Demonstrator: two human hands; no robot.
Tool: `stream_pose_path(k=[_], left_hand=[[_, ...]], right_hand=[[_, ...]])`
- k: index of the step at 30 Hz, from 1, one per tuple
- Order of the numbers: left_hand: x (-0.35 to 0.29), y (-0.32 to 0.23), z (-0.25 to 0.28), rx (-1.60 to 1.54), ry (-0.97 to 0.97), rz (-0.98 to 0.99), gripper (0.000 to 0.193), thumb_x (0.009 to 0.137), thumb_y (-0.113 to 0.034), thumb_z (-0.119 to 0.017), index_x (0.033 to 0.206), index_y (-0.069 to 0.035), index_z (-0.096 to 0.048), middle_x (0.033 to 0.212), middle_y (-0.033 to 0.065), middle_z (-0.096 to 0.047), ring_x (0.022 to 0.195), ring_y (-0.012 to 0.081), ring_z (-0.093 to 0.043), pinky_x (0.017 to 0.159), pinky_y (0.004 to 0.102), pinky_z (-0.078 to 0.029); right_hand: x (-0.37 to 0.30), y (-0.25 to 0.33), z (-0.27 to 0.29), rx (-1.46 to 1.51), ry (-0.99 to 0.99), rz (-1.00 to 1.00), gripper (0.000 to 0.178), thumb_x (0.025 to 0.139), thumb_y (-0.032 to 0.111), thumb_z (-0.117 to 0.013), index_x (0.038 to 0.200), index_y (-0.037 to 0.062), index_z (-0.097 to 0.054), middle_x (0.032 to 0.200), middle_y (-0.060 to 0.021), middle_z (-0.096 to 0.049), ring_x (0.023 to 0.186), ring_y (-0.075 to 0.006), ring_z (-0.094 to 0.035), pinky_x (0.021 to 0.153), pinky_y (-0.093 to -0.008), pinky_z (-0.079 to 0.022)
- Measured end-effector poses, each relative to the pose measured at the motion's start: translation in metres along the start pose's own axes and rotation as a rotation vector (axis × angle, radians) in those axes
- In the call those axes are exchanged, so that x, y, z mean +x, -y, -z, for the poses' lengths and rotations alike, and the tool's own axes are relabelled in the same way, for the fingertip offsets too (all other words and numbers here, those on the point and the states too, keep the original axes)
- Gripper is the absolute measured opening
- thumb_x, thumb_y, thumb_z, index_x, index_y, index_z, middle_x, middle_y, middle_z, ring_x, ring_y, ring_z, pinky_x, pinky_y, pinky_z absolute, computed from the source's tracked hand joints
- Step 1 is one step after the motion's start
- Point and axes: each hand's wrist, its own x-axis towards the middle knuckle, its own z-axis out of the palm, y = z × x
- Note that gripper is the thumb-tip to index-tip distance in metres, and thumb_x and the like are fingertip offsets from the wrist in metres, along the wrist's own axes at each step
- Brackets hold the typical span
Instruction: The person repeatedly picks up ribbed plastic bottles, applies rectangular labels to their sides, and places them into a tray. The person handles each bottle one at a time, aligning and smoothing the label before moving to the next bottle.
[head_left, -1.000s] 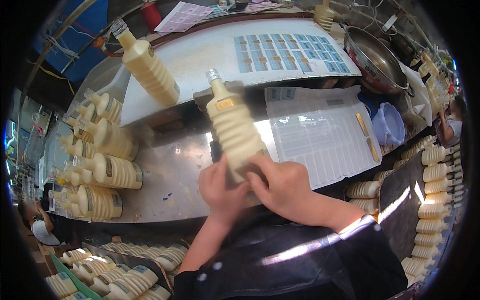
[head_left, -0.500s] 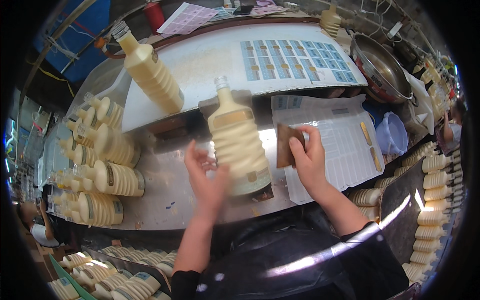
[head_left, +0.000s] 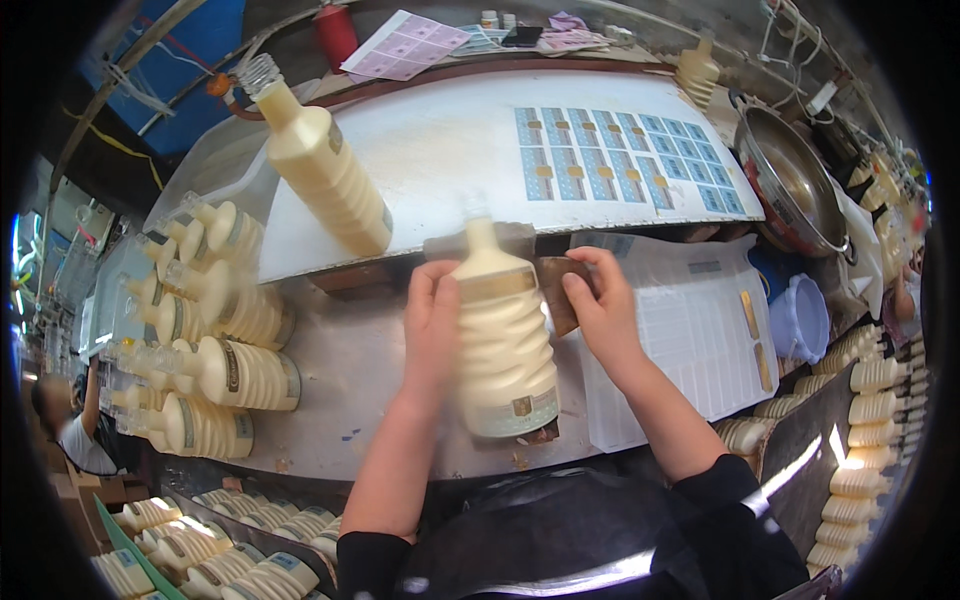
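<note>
A cream-coloured ribbed bottle (head_left: 505,345) with a clear threaded neck lies face up before me, its neck end over a brown block (head_left: 520,240). It bears a gold-brown band near the shoulder and a pale label at the base. My left hand (head_left: 432,325), slightly blurred, is closed with curled fingers and thumb against the bottle's left shoulder. Between thumb and fingers my right hand (head_left: 603,305) pinches a flat brown piece (head_left: 556,288), whose edge is at the bottle's right shoulder. Whether the piece touches the bottle is unclear.
Another cream bottle (head_left: 330,180) stands on the white board (head_left: 420,140), which carries blue label sheets (head_left: 590,155). Several bottles (head_left: 245,372) lie stacked at left. A translucent sheet (head_left: 670,340), a lilac bucket (head_left: 800,320) and a metal pan (head_left: 795,180) are at right.
My left hand has moved up to the bottle's shoulder. My right hand has brought the brown piece leftward to the bottle's right side. The whole view has shifted slightly.
</note>
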Motion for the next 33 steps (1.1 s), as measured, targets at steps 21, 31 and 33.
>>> stream_pose_path(k=[21,31,33], left_hand=[[-0.070,-0.113,0.016,0.511,0.050,-0.206,0.031,0.090,-0.026,-0.081,0.105,-0.001,-0.070,0.096,0.0035,-0.071,0.090,0.0102,-0.065,0.078,0.0286,-0.054],[-0.097,-0.273,0.082,0.534,-0.560,-0.834,0.021,0.096,-0.016,-0.075,0.112,-0.003,-0.072,0.100,0.0036,-0.071,0.089,0.0094,-0.066,0.082,0.0261,-0.054],[-0.085,-0.300,0.103,0.742,-0.756,-0.911,0.025,0.094,-0.020,-0.078,0.110,-0.001,-0.073,0.098,0.0029,-0.072,0.086,0.0099,-0.065,0.080,0.0279,-0.054]], right_hand=[[-0.087,0.112,0.025,-0.099,0.291,0.685,0.026,0.091,0.002,-0.072,0.117,0.0001,-0.070,0.106,-0.0131,-0.073,0.096,-0.0222,-0.071,0.084,-0.0286,-0.054],[-0.048,0.070,0.079,0.316,0.007,0.280,0.030,0.098,0.013,-0.070,0.126,0.0014,-0.068,0.110,-0.0055,-0.071,0.099,-0.0110,-0.066,0.090,-0.0243,-0.051],[-0.043,0.060,0.088,0.301,0.005,0.278,0.031,0.100,0.014,-0.068,0.128,0.0010,-0.066,0.112,-0.0052,-0.071,0.099,-0.0102,-0.066,0.091,-0.0237,-0.051]])
